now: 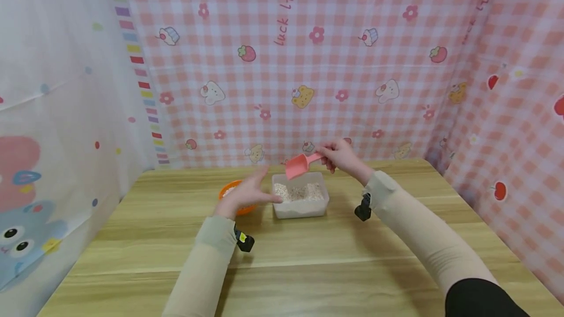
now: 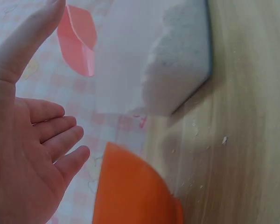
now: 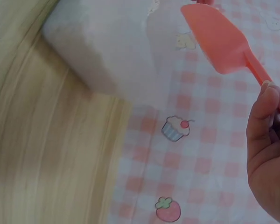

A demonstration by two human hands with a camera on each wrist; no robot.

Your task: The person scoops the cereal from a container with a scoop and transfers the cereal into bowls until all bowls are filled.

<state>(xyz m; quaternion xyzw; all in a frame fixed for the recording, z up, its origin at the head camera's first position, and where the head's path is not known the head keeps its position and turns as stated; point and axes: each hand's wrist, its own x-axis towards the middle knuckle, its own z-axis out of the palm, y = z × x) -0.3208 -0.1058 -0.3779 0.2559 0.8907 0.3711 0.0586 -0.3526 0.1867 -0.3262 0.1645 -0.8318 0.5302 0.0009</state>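
Observation:
My right hand (image 1: 341,156) pinches the handle of a pink scoop (image 1: 297,166), whose blade hangs over the back of a translucent white tub (image 1: 301,208). Pale, flaky grains (image 1: 299,192) lie uneven inside that tub. In the right wrist view the scoop (image 3: 220,39) tilts, and its handle runs between thumb and fingers. My left hand (image 1: 248,192) is spread between the tub and an orange bowl (image 1: 240,209), thumb reaching toward the tub's left rim; whether it touches cannot be told. The bowl, partly hidden by this hand, holds some pale grains too.
A few crumbs (image 2: 225,140) are scattered on the wooden table (image 1: 299,268) between tub and bowl. Pink checked cloth (image 1: 273,77) hangs right behind the table, with more cloth at both sides. Small black cameras sit at both wrists.

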